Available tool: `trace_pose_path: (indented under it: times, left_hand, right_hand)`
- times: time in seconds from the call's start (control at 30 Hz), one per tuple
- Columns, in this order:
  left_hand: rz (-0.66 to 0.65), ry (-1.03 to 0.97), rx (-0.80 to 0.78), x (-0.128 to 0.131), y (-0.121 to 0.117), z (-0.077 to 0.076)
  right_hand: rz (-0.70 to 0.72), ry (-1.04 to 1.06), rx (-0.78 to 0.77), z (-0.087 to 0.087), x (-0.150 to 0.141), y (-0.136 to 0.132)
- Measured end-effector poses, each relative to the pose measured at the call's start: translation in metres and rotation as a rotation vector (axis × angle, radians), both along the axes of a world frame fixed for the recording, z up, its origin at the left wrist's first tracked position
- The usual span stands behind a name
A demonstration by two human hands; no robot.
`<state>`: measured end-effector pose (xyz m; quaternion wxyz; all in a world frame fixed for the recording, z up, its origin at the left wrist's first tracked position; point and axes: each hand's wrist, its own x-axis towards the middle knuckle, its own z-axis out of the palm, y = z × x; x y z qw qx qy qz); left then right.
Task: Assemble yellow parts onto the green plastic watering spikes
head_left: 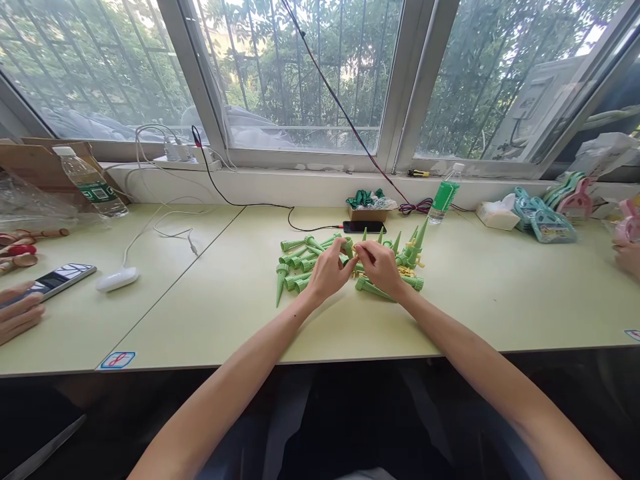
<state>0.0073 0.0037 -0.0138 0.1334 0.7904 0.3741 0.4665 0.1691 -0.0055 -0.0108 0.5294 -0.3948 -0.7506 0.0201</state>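
Note:
My left hand is closed around a green plastic watering spike, partly hidden by the fingers. My right hand meets it at the spike, thumb and fingertips pinched on a small yellow piece that is mostly covered. To the left of my hands lie several green spikes, most on their sides. Others stand point up on the right, among them a tall spike with yellow parts on it. Small loose yellow pieces lie beside my right hand, and a green spike lies just below it.
Behind the spikes are a black phone on a cable, a small cardboard box and a water bottle. Tissues and teal plastic items stand right. Other people's hands show at left and right.

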Motion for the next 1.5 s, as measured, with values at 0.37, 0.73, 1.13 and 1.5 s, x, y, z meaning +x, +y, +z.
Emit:
trace_pose_path:
  times: [0.37,0.73,1.13,1.5]
  left_hand:
    - [0.003,-0.014,-0.001,-0.002,0.003,-0.002]
    - [0.019,-0.042,0.008,-0.003,0.003,0.0]
    - [-0.023,-0.095,0.052,-0.004,0.0,0.005]
    - [0.015,-0.099,0.077,-0.003,-0.002,0.008]
  right_hand:
    - [0.048,0.023,-0.091,0.002,0.0,-0.001]
    - [0.08,0.012,-0.141,0.003,0.001,-0.001]
    - [0.064,0.019,-0.164,0.001,0.0,0.001]
    - [0.093,0.046,-0.194,0.002,0.0,-0.001]
